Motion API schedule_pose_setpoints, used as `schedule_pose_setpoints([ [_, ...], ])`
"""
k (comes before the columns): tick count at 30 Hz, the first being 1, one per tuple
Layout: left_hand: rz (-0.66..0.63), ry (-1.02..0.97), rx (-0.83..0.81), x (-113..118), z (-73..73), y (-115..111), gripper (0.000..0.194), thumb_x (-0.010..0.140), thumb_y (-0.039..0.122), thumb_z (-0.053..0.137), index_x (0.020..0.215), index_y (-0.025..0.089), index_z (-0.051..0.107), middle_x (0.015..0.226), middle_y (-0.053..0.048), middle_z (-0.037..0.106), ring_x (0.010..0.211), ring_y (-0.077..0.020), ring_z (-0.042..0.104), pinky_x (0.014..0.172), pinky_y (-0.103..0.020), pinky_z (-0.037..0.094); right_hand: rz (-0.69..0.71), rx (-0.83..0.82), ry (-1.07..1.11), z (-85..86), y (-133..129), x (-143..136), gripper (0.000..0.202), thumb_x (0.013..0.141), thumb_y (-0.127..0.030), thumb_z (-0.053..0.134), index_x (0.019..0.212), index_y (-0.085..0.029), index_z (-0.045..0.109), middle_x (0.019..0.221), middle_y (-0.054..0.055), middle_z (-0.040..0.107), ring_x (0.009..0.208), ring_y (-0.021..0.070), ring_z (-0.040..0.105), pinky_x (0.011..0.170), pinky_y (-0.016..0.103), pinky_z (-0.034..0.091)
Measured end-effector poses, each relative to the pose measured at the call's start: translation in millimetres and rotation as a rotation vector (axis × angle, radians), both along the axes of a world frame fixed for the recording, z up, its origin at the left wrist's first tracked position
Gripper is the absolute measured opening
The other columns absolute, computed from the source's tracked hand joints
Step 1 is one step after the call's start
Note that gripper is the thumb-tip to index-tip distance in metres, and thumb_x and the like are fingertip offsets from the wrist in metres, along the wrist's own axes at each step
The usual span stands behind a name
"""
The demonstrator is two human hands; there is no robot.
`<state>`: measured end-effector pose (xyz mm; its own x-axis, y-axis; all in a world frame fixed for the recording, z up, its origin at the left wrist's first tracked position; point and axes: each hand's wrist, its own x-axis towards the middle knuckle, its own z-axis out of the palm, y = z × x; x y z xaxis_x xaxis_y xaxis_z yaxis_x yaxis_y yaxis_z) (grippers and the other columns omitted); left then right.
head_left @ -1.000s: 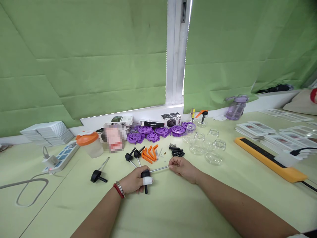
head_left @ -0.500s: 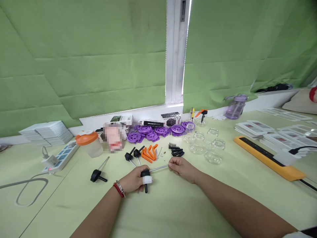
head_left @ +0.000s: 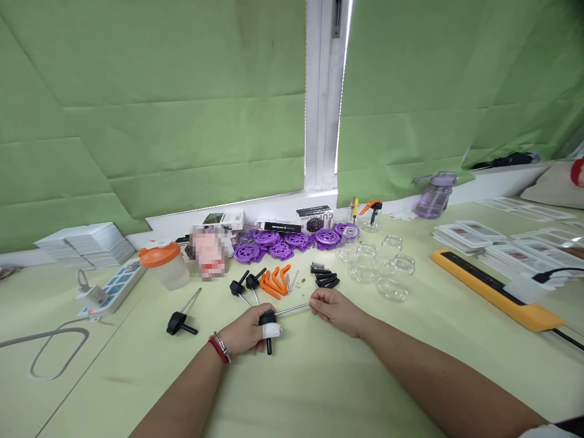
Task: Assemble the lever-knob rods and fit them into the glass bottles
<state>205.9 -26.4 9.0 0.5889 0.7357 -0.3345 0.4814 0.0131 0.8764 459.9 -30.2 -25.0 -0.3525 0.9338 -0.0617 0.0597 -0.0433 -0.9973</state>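
Clasping a black cap (head_left: 267, 317), fingers closed around it, one digit wrapped in white: left hand (head_left: 246, 331). Pinching the end of the cap's metal rod (head_left: 292, 309), fingertips together: right hand (head_left: 336, 310). Cap and rod are spanning the gap between both hands, at the near part of the table (head_left: 337, 389). Two similar black pieces (head_left: 236, 288) are lying just beyond the left hand, orange levers (head_left: 275, 281) beside them.

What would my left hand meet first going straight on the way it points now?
Probably the right hand, at the far end of the metal rod; the left hand holds its black head. Depth is unclear.
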Motion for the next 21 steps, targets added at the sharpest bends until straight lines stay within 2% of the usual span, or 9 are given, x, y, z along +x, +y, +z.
schedule_pose_setpoints([
  [5, -0.008, 0.006, -0.007, 0.9, 3.3, -0.4, 0.038, 0.073, 0.051, 0.06, 0.086, 0.02, 0.043, 0.049, 0.008, 0.046, 0.038, -0.0076, 0.045, 0.034, -0.016, 0.035, 0.018, 0.012, 0.065, 0.3, -0.5, 0.1, 0.029, 0.078, -0.043, 0.06, 0.087, -0.018, 0.051, 0.069, -0.003, 0.052, 0.05, 0.0061, 0.035, 0.048, 0.021, 0.025],
  [21, -0.001, 0.009, 0.002, 0.5, 0.9, -0.3, 0.037, 0.074, 0.051, 0.06, 0.087, 0.02, 0.043, 0.047, 0.009, 0.046, 0.037, -0.0076, 0.044, 0.033, -0.016, 0.034, 0.024, 0.037, -0.022, -1.2, 0.2, 0.0, 0.03, 0.084, -0.046, 0.053, 0.077, -0.017, 0.049, 0.07, -0.001, 0.053, 0.051, 0.007, 0.035, 0.05, 0.022, 0.027],
])
